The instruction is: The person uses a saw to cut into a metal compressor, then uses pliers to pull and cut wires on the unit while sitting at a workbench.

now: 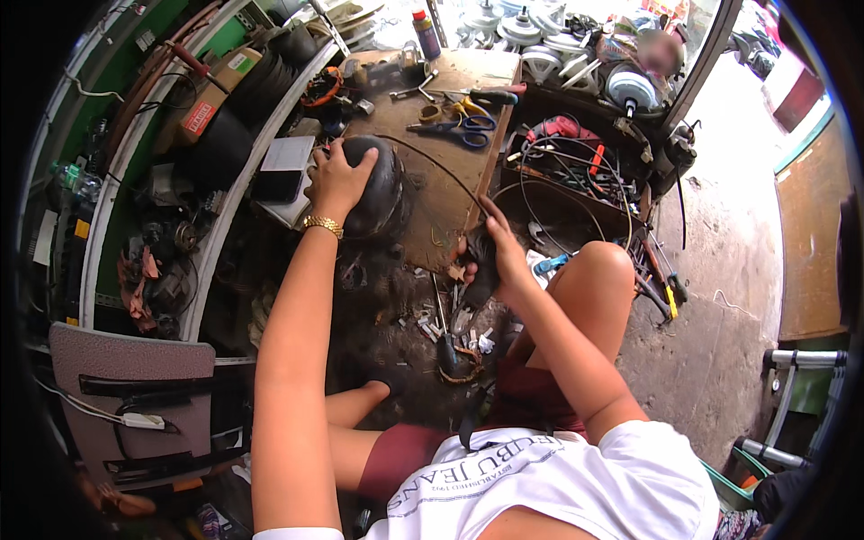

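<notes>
My left hand (340, 180), with a gold bracelet at its wrist, grips the top of a black rounded casing (376, 202). Its fingers are spread over the far left side, with the thumb across the top. The casing stands at the left edge of a low wooden table. My right hand (506, 259) is closed around a dark, cloth-like bundle (483, 261) just off the table's near edge. A thin black cable (436, 162) bends from the casing's far side to my right index finger. What lies inside my right palm is partly hidden.
Blue-handled scissors (475, 133), a screwdriver (493, 95) and a spray can (426, 36) are on the wooden table (441, 211). Right of it, a tool box (576, 193) holds a red power tool and coiled cable. Scraps litter the floor (414, 319). A grey chair (130, 360) stands left.
</notes>
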